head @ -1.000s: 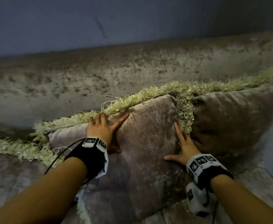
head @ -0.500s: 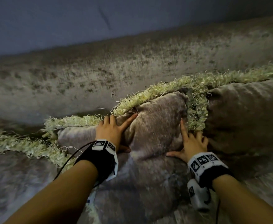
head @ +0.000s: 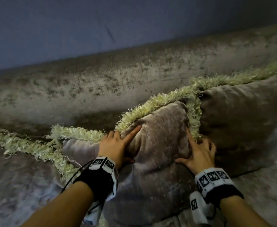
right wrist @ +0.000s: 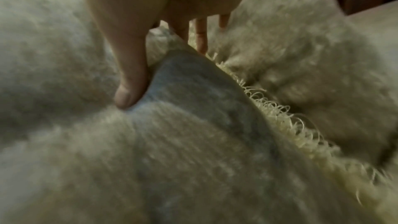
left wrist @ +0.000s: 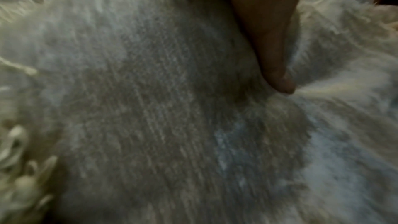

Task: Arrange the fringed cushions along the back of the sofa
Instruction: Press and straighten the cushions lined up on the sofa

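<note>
The middle fringed cushion (head: 159, 145), grey velvet with pale yellow fringe, leans against the sofa back (head: 101, 82) and bulges between my hands. My left hand (head: 118, 143) presses on its upper left face with straight fingers that reach the fringe, and its thumb (left wrist: 269, 40) digs into the fabric. My right hand (head: 198, 149) grips the cushion's right edge: the index finger lies along it, the other fingers curl behind the fringe, and the thumb (right wrist: 129, 57) presses the face. A second fringed cushion (head: 241, 120) stands right beside it. A third one (head: 11, 161) lies at the left.
The blue-grey wall (head: 85, 30) rises behind the sofa back. The sofa seat (head: 257, 194) shows at the lower right under the cushions. A black cable (head: 75, 176) runs from my left wristband.
Both hands have pushed the middle cushion inward, so it bunches up between them. My right hand's outer fingers have curled round the fringed edge. The view has shifted to the left.
</note>
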Available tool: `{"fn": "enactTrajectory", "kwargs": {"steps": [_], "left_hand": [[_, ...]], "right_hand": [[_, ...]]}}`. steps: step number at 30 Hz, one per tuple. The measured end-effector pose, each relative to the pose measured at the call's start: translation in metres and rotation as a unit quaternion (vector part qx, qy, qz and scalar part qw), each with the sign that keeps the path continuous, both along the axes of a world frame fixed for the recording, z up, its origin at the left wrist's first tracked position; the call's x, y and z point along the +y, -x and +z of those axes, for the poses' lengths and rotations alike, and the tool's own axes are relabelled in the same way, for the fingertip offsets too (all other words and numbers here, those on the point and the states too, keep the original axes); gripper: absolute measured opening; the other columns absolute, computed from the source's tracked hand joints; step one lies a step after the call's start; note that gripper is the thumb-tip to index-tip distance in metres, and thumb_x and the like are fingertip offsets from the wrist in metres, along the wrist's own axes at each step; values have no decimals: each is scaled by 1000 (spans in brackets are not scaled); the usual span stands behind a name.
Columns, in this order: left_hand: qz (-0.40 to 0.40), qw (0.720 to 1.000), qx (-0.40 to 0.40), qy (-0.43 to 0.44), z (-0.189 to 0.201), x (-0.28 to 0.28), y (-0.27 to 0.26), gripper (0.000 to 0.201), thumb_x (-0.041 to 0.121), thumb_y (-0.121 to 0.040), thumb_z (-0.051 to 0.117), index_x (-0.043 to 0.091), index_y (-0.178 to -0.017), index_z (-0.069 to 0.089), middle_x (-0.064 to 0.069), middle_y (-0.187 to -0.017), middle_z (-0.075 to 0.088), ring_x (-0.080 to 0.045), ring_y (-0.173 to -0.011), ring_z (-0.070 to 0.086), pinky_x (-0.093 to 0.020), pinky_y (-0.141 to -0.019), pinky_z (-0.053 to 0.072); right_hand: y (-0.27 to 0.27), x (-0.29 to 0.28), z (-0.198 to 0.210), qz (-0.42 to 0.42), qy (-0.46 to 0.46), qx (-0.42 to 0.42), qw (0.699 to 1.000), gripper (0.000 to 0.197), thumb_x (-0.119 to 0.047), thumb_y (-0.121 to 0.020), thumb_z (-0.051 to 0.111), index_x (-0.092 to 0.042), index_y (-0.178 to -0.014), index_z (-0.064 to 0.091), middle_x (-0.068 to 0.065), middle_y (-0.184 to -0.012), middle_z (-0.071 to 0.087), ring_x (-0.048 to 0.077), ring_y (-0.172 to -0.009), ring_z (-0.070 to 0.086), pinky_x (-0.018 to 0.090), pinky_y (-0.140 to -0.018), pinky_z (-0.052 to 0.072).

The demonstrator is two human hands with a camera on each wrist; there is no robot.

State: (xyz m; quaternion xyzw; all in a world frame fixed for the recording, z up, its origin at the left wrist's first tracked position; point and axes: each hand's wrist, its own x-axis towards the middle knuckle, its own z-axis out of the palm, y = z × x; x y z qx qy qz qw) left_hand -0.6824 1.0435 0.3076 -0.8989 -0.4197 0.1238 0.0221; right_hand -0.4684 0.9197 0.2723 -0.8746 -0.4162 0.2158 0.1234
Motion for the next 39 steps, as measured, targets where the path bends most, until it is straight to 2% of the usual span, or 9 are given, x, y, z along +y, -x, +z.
{"fn": "enactTrajectory", "kwargs": {"steps": [5, 9, 12, 19, 23, 27, 30, 34, 39], "left_hand": [[-7, 1000, -14, 12, 17, -12, 11, 111, 65, -67, 66, 50, -126, -28, -10, -127, 51, -28, -118, 46, -36, -99, 37], [-3, 999, -45, 16, 51, -10, 13, 114, 65, -63, 68, 51, -135, -19, -8, -127, 54, -27, -118, 48, -35, -96, 38], [10, 994, -105, 10, 82, -12, 16, 116, 70, -57, 69, 50, -129, -20, -7, -125, 57, -27, -117, 52, -34, -94, 40], [91, 970, -224, 4, 130, -8, 38, 109, 75, -57, 63, 60, -131, -15, -12, -118, 60, -34, -109, 59, -38, -88, 48], [185, 970, -155, 6, 109, 18, 63, 114, 69, -61, 66, 50, -141, -13, -19, -129, 45, -38, -114, 51, -45, -94, 47], [183, 979, -85, 37, 66, 30, 59, 124, 67, -61, 69, 48, -138, -26, -17, -158, -7, -39, -144, 14, -57, -113, 24], [157, 979, -68, 112, 24, 31, 40, 127, 59, -62, 75, 54, -125, -35, -14, -155, -27, -35, -147, -7, -57, -117, 14], [166, 976, -57, 126, -6, 39, 25, 122, 51, -71, 73, 51, -121, -38, -19, -155, -25, -39, -146, -10, -57, -118, 14], [169, 975, -34, 143, 8, 39, 27, 122, 52, -71, 73, 51, -121, -38, -19, -155, -24, -38, -146, -9, -56, -118, 16]], "right_hand": [[8, -19, 4, -37, -114, 190, 975, 122, -15, -60, 87, -68, -126, -1, 7, -146, 39, 33, -133, 40, 48, -111, 35], [-2, -22, 39, -14, -169, 214, 962, 115, -4, -61, 84, -55, -134, 12, 1, -149, 36, 24, -137, 34, 37, -113, 29], [-21, -12, 94, 31, -184, 187, 964, 114, 1, -59, 84, -43, -141, 19, 2, -147, 40, 11, -130, 34, 27, -108, 28], [-38, 56, 197, 197, -187, 61, 961, 120, -8, -53, 89, -57, -132, 14, -8, -148, 32, 16, -137, 31, 33, -111, 30], [-19, 87, 169, 180, -117, -51, 975, 114, -34, -61, 85, -62, -129, -2, 16, -141, 32, 37, -129, 37, 46, -108, 37], [11, 88, 86, 221, 14, -52, 974, 127, -47, -56, 84, -63, -123, -23, 10, -157, -11, 35, -146, -1, 56, -114, 23], [22, 97, 41, 199, 57, -96, 974, 131, -49, -59, 81, -63, -112, -37, 8, -158, -16, 32, -146, -6, 57, -115, 18], [22, 110, 21, 179, 55, -124, 974, 130, -50, -64, 77, -57, -112, -43, 9, -158, -15, 32, -146, -6, 58, -115, 16], [21, 106, 29, 183, 67, -110, 975, 128, -50, -66, 76, -58, -108, -45, 7, -158, -16, 30, -146, -9, 57, -116, 15]]}}
